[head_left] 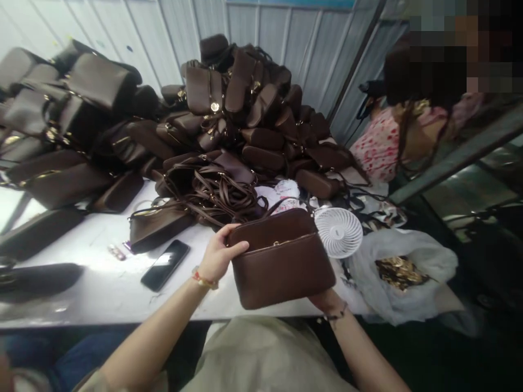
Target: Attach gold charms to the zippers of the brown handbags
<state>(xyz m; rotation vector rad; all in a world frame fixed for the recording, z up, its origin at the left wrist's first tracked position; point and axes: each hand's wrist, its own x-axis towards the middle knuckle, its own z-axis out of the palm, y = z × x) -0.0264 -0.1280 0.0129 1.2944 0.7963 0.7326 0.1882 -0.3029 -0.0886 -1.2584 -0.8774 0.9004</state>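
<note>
A dark brown handbag (281, 269) with a zipped front pocket is held up above the front edge of the white table (196, 299). My left hand (218, 255) grips its upper left corner, thumb on the front face and fingers behind. Under the lower right corner, my right hand (327, 300) supports the bag; its fingers are hidden behind and beneath it. A small white fan (339, 232) stands just right of the bag. Behind the bag lies a tangle of brown straps (223, 193).
Brown handbags (261, 103) are heaped along the back and left. A black phone (165, 265) lies left of my left hand. On the right, a plastic bag (437, 256) holds gold-coloured metal pieces (400, 272). Another person in a red-patterned garment (378, 144) is at the right.
</note>
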